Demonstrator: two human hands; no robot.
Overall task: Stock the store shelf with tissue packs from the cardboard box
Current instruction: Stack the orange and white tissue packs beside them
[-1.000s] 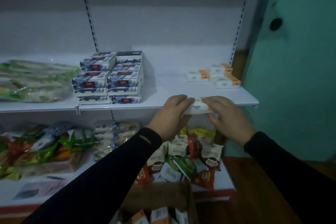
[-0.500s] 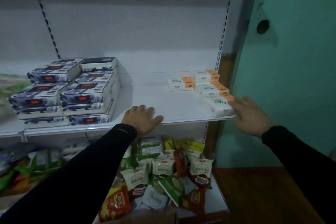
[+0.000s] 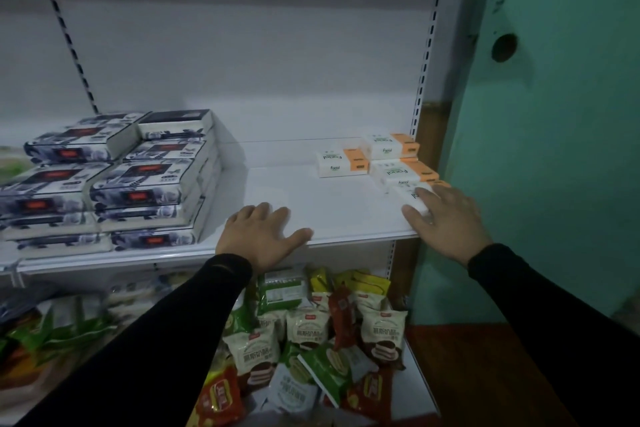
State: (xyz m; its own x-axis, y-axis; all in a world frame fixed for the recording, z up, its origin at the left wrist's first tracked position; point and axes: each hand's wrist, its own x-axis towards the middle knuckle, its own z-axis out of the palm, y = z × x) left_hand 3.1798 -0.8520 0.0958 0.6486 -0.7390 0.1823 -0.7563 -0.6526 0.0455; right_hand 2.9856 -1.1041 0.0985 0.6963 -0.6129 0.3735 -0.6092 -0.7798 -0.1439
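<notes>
A: Where's the pack being placed?

B: Front tissue pack lies on the shelf at the right end, near the front edge, closest of a row running back along the right upright. Two more packs behind it, one pack off to the left.

A: Which hand?

B: Right hand is on it, laid flat over the near end. Fingers spread and resting on top, thumb at the near corner. Not clamped, more pressing or nudging. Left hand is well apart, palm down on the bare shelf front, fingers spread, holding nothing.

A: Long axis?

B: Runs front-to-back, angled slightly left, roughly along the right hand's fingers. Pack lies directly under and ahead of them, so I'd judge a push away toward the row squares it up.

A: Box?

B: Not clearly in view.
</notes>
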